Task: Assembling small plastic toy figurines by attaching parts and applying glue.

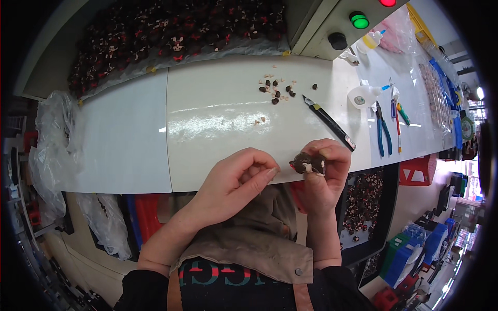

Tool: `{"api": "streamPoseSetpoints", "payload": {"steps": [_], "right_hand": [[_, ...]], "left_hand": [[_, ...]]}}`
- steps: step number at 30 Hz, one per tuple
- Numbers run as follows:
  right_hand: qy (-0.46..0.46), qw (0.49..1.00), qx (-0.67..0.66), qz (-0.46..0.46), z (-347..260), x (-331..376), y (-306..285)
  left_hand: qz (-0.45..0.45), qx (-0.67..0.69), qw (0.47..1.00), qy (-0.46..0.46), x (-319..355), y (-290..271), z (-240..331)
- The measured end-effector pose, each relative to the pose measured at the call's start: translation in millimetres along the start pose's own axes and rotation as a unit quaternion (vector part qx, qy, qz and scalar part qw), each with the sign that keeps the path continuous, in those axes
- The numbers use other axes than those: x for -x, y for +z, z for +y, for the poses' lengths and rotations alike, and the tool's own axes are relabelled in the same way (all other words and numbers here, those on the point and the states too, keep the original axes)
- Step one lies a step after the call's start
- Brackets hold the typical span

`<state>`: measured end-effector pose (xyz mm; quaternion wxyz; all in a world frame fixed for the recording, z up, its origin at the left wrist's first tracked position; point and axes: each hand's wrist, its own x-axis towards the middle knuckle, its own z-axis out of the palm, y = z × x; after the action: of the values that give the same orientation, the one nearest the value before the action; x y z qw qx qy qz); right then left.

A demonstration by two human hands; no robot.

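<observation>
Over the table's front edge, my right hand (329, 176) pinches a small dark-brown figurine (306, 161) between thumb and fingers. The figurine has pale patches and a red bit on its left side. Just left of it, my left hand (233, 181) is closed, thumb and index finger pressed together; anything between those fingertips is too small or hidden to make out. Beyond my hands, a black utility knife (329, 124) lies slanted on the white table. Small dark and pale loose pieces (277, 92) are scattered farther back, and a few pale bits (259, 121) lie nearer me.
Many dark figurines (176, 31) cover a grey sheet at the back left. On the right lie a white squeeze bottle (363, 96), blue-handled pliers (383, 132) and slim tools. A dark tray (386, 207) of small pieces sits below the table. Clear plastic (54, 140) hangs at left.
</observation>
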<state>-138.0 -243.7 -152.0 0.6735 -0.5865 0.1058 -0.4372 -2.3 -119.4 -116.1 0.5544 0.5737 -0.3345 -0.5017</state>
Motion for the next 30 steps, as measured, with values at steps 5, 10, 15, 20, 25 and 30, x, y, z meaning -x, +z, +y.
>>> {"api": "streamPoseSetpoints", "payload": {"steps": [5,10,15,20,25,30], "right_hand": [[0.008,1.0,-0.001,0.005,0,0,0],[0.016,1.0,-0.016,0.02,-1,-1,0],[0.021,0.999,-0.028,0.017,-1,-1,-2],[0.026,0.997,-0.074,0.001,2,1,-8],[0.03,0.997,-0.076,0.006,2,1,-8],[0.026,0.996,-0.08,-0.002,1,0,-9]], "left_hand": [[0.004,-0.01,1.0,-0.006,-1,1,1],[-0.001,-0.032,0.999,-0.015,0,1,2],[0.004,-0.028,0.999,-0.014,0,2,3],[0.008,-0.021,1.0,-0.018,-1,3,2],[0.01,-0.02,1.0,-0.015,-1,4,1],[-0.004,-0.018,0.999,-0.032,-1,3,4]]}}
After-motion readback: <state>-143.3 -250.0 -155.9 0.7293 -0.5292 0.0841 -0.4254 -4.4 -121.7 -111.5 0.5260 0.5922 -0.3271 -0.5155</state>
